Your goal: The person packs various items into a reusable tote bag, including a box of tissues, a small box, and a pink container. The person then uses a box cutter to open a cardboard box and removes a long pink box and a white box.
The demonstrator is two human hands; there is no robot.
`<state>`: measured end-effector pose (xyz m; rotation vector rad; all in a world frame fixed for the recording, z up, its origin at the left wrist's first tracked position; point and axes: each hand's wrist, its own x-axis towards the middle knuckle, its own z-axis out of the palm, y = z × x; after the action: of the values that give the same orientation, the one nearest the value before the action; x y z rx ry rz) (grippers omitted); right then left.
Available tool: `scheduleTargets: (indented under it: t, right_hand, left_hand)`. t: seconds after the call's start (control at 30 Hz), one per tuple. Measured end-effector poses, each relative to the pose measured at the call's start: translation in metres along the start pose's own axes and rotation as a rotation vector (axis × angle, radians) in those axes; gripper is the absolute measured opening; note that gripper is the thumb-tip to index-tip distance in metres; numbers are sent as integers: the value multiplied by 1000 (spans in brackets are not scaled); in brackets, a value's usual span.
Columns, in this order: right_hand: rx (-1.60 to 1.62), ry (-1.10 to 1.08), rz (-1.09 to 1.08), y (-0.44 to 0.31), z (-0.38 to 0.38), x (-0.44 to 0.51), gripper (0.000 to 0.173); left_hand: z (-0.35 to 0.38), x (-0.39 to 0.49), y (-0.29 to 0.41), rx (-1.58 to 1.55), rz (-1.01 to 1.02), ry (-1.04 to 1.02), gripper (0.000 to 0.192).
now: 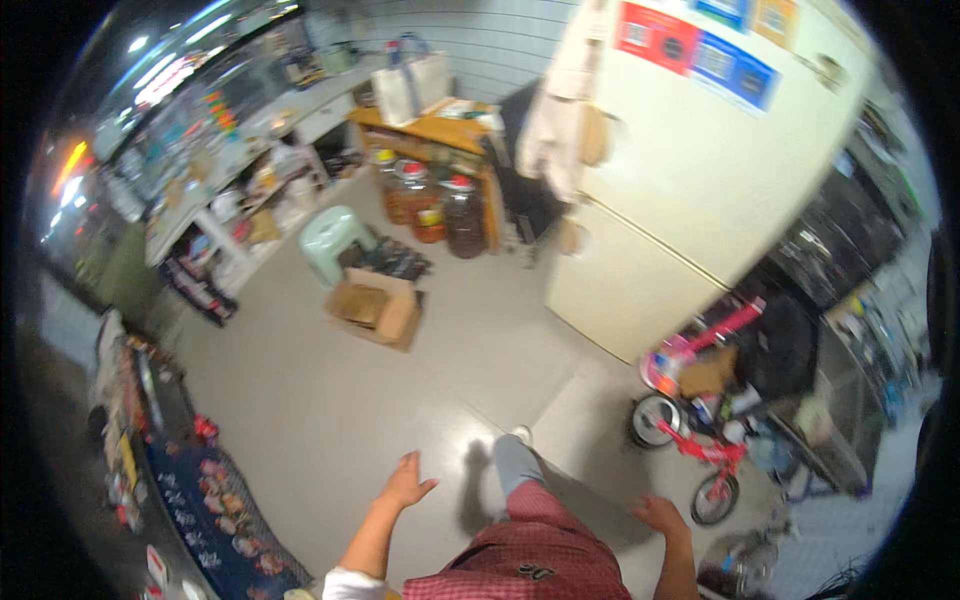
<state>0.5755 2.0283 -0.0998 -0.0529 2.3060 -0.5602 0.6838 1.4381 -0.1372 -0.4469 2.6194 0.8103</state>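
My left hand [407, 482] hangs over the tiled floor at the lower middle, fingers apart and holding nothing. On the other side of my red checked apron [525, 559], my right hand [660, 515] is near the red bicycle [705, 450]; it is blurred, but nothing shows in it. One leg in grey reaches forward on the floor. Farther ahead, an open cardboard box [379, 307] sits in front of a pale green plastic stool [334, 240].
A cream refrigerator [675, 202] stands at the right front. Large bottles [463, 217] stand by a wooden desk [420, 124] bearing a tote bag [411, 86]. A cluttered counter [247, 150] runs along the left. A dark floral cloth [217, 517] lies at the lower left.
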Motion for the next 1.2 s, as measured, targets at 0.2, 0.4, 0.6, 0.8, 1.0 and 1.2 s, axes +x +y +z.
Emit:
scheduleTargets:
  t: [0.2, 0.4, 0.6, 0.8, 1.0, 1.2]
  right_hand:
    - [-51, -194, 40, -94, 12, 155, 60]
    - [284, -118, 70, -182, 2, 255, 52]
    - [104, -107, 96, -125, 66, 235, 42]
    - [415, -287, 533, -57, 156, 173, 55]
    - [665, -238, 560, -107, 163, 169, 55]
    - [817, -215, 910, -195, 147, 234, 37]
  left_hand:
    - [-48, 144, -83, -89, -464, -144, 99]
    - [-57, 275, -170, -181, -660, -178, 100]
    - [-18, 448, -288, -343, -709, -96, 100]
    - [53, 582, -399, -781, -778, 371, 81]
    - [99, 660, -499, -513, -760, 289, 47]
    - [129, 658, -514, -203, -722, 504, 37]
